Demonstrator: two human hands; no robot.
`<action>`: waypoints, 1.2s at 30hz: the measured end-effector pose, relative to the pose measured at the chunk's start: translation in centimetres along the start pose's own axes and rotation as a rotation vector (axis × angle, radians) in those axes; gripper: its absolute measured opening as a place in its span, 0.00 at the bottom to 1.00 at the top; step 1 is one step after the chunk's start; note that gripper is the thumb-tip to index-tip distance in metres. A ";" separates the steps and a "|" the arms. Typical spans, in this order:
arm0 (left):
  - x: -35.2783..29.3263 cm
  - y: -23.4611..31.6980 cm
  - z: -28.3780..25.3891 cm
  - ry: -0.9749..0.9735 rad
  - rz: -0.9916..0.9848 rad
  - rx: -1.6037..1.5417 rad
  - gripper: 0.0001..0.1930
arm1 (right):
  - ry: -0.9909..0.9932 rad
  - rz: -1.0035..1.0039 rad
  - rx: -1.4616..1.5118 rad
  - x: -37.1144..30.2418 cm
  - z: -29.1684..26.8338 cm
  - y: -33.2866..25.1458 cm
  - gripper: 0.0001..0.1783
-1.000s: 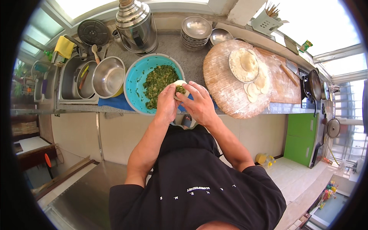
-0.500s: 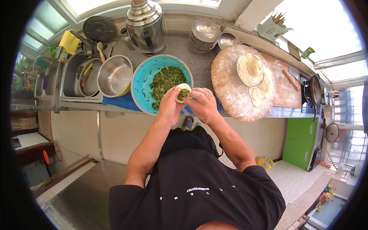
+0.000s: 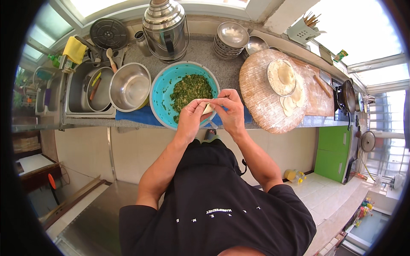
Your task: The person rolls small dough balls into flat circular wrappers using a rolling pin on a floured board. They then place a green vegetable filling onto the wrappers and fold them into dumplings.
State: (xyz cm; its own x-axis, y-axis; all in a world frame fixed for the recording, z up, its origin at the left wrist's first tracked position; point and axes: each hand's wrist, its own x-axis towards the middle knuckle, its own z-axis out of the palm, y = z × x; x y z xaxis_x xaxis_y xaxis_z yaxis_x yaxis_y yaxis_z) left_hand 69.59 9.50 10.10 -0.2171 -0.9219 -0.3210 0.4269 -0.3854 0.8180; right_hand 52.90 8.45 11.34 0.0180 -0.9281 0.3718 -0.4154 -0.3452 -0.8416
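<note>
Both hands up together over the near edge of the surface [image 3: 205, 55], just at the rim of the turquoise bowl [image 3: 164, 91]. Left hand [image 3: 192, 119] and right hand [image 3: 232, 111] meeting around a small pale dumpling [image 3: 208, 109], fingers of both pinched on it from either side, thumbs and forefingers closed along its edge. Dumpling mostly hidden by the fingers, so probably folded shut, though hard to tell from here. Held in the air, just above the bowl's near right rim, not resting on anything.

In the bowl, a heap of chopped green filling [image 3: 188, 90]. Left of the bowl, touching or nearly so, an empty steel bowl [image 3: 130, 85] at the edge of the sink [image 3: 74, 102]. Blue cloth [image 3: 132, 116] under the bowls along the front edge. Right of the hands, a round woven tray [image 3: 260, 96] carrying a stack of round dough wrappers [image 3: 282, 77] and a few loose ones beside it. Behind, a big steel kettle [image 3: 165, 27] and a stack of steel plates [image 3: 230, 38], well apart from the hands
</note>
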 end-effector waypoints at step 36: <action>-1.3 2.3 -0.1 -0.248 0.101 0.444 0.36 | -0.167 0.379 0.310 -1.5 -1.9 0.6 0.08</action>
State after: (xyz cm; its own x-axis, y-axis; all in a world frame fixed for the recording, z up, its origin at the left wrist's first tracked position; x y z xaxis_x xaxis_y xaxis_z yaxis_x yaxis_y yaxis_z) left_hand 70.91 9.76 12.38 -0.4188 -0.8954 -0.1511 0.0548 -0.1910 0.9801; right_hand 50.86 9.92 11.02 0.0741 -0.9969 -0.0281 -0.1326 0.0181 -0.9910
